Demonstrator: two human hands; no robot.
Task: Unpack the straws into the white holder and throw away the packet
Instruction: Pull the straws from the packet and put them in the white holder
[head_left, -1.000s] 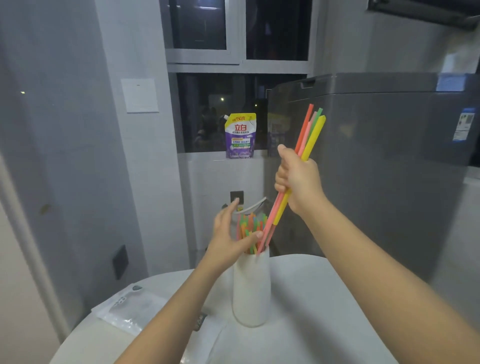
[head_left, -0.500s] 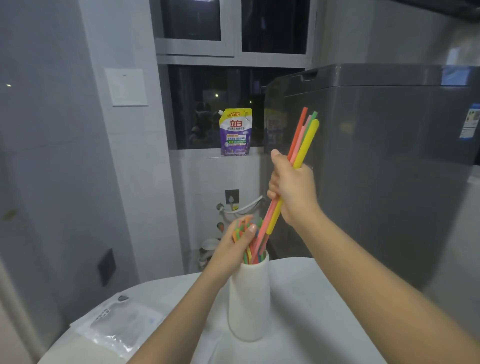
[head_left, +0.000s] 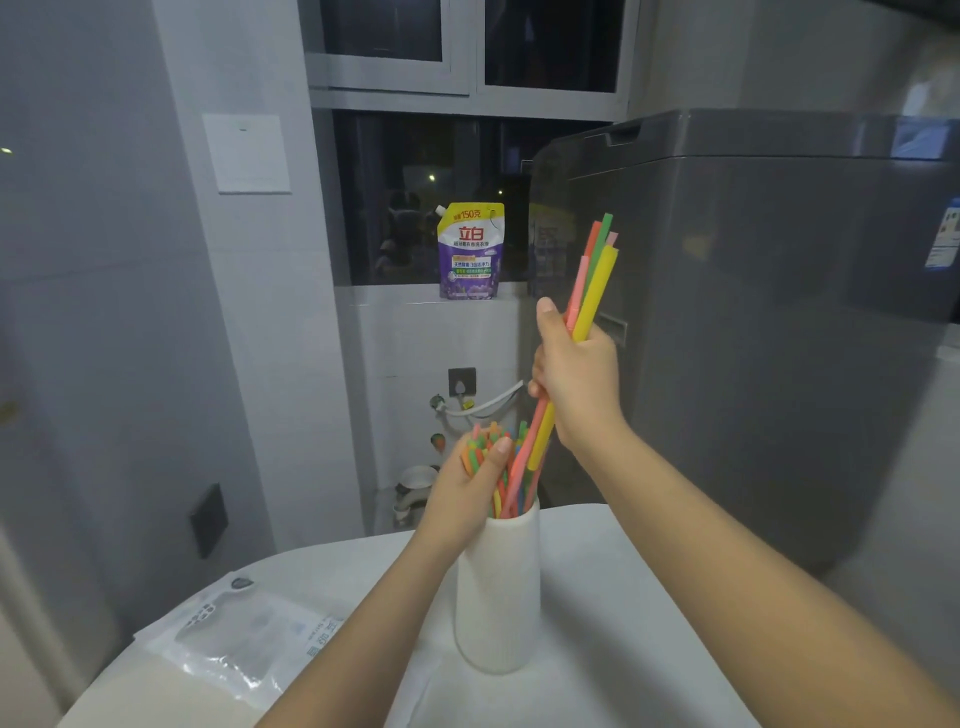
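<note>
**Last bunch going into the holder**

A dim grey utility corner holds a round white desk (head_left: 597, 561) below a dark window, with a detergent pouch (head_left: 470, 251) on the sill.

At the desk's left edge lies the packet (head_left: 234, 644), clear, flat and apparently emptied, one corner close to the rim; it has yet to be thrown away. Just right of it the left hand (head_left: 470, 480) now closes around the straws (head_left: 501, 467) already standing in the holder (head_left: 497, 587), its grip bunching them toward the left side; a second ago its fingers were spread loose above them. That opens a gap on the holder's right side.

The right hand (head_left: 574, 382) is clenched around the bunch (head_left: 592, 283) of orange, pink, green and yellow straws, tilted, whose lower ends now reach down into the holder's mouth, deeper than half a second ago. I judge the unpacking nearly done.

Room: the holder stands well in from the desk's edges, with bare desk to its right. A grey washing machine (head_left: 753, 312) rises close behind and to the right, so the bunch's raised tops have little space that way; the left is open up to the wall.
</note>
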